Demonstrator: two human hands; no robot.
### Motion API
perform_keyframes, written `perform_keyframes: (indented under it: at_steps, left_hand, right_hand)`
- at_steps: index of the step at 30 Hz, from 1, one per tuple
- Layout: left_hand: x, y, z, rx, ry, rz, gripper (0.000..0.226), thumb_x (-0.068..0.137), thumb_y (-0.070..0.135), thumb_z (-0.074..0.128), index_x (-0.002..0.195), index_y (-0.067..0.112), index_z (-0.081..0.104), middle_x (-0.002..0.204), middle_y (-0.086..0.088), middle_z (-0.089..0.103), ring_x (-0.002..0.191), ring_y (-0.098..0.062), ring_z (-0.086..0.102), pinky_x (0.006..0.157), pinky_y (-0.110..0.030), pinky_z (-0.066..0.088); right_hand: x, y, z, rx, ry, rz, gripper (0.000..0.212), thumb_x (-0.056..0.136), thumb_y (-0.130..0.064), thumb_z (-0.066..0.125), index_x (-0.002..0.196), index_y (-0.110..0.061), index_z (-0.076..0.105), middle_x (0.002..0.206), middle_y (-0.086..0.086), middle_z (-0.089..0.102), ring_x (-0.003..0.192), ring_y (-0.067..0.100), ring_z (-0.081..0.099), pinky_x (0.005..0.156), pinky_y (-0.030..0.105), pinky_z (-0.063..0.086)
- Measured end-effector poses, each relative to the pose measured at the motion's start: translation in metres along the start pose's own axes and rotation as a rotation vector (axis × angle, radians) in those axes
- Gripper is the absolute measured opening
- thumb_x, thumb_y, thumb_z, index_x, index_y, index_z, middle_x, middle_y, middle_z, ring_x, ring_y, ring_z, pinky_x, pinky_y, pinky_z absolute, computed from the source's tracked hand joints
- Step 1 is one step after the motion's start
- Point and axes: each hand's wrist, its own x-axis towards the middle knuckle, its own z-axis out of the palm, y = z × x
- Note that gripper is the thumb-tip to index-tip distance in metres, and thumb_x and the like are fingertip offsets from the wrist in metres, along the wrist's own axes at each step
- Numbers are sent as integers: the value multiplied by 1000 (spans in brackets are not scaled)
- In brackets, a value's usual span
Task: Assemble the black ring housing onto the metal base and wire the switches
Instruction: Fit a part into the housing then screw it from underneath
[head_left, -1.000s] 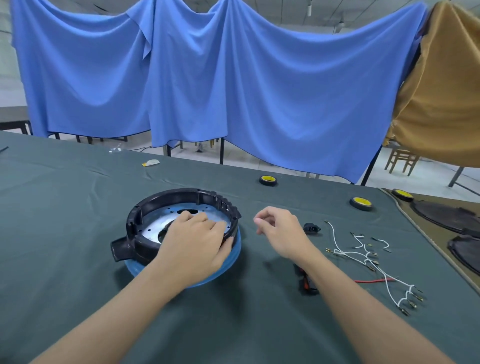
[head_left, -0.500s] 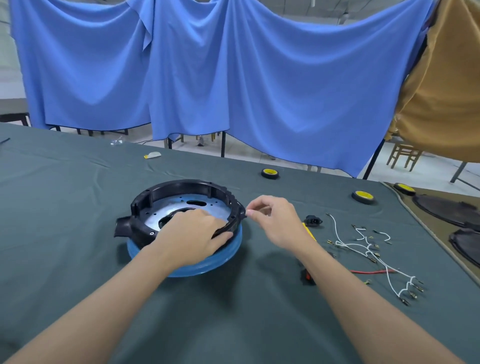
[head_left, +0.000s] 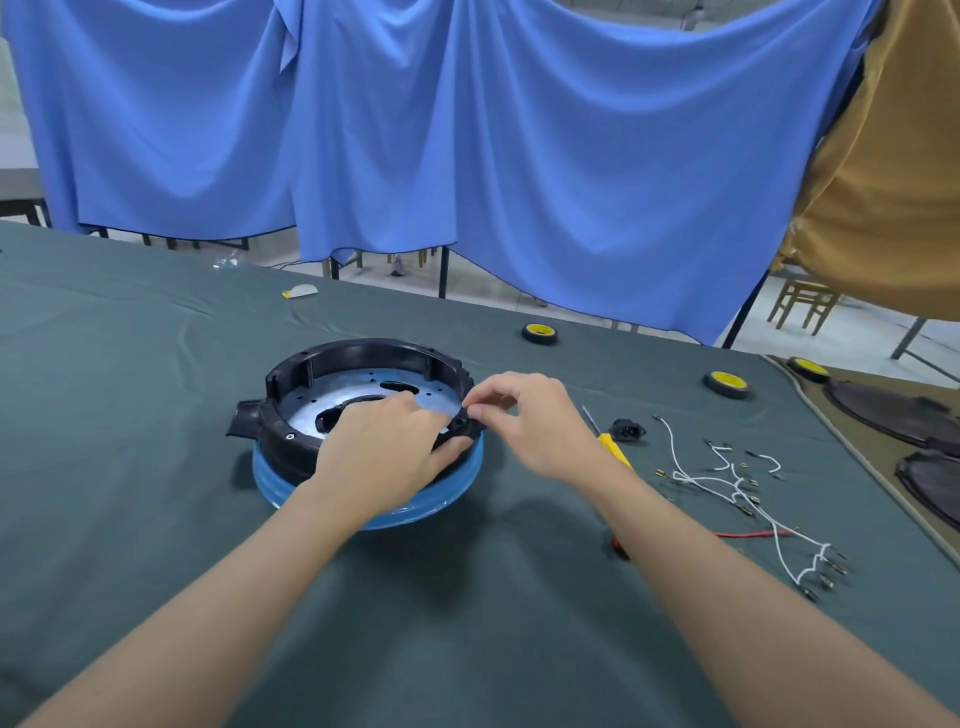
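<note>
Black ring housing (head_left: 363, 353) sits on metal base (head_left: 358, 387), frame centre; our left hand (head_left: 379, 447) grips its near rim to steady it while our right hand (head_left: 530, 421) pinches its right edge.

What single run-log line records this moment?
left hand: grips black ring housing | right hand: pinches its right rim | white wires: lying apart

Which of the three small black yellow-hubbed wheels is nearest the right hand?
The leftmost black yellow-hubbed wheel, just beyond the right hand; the middle wheel and rightmost wheel lie much farther right.
</note>
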Motion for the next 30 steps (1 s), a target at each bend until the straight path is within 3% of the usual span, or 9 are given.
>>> perform_keyframes:
  at_steps: [3,6,18,22,30]
  left_hand:
    - [2,-4,-3,-73,-60,-5,49,93,65,26,104,35,63,85,6,55,83,-17,59,50,-30,29]
    - [1,-6,-2,-84,-57,0,48,93,66,27,109,38,62,87,6,57,87,-16,60,53,-30,35]
    - [-2,-7,2,-35,22,8,53,90,65,23,106,37,66,73,7,54,76,-17,60,49,-29,31]
    - [-2,-5,0,-31,25,8,52,91,65,26,104,36,67,69,8,46,71,-18,58,47,-29,27]
    - [-3,-5,1,15,51,29,58,91,67,18,108,37,65,74,6,59,74,-17,61,45,-29,24]
  right_hand:
    - [2,0,4,-14,-4,2,10,89,-12,65,93,-14,75,89,-3,69,78,7,57,77,15,41]
    - [3,-1,7,-2,0,7,10,89,-14,66,93,-16,75,91,0,68,80,9,57,76,17,40]
    - [4,-6,12,-44,41,-32,10,89,-12,66,92,-13,76,91,4,66,83,16,58,79,25,44]
    - [4,-5,12,-55,42,-44,11,89,-12,65,93,-12,76,91,4,66,84,16,59,80,25,44]
    - [0,-7,14,-27,46,-53,11,89,-10,66,91,-12,76,89,3,65,80,16,58,75,20,42]
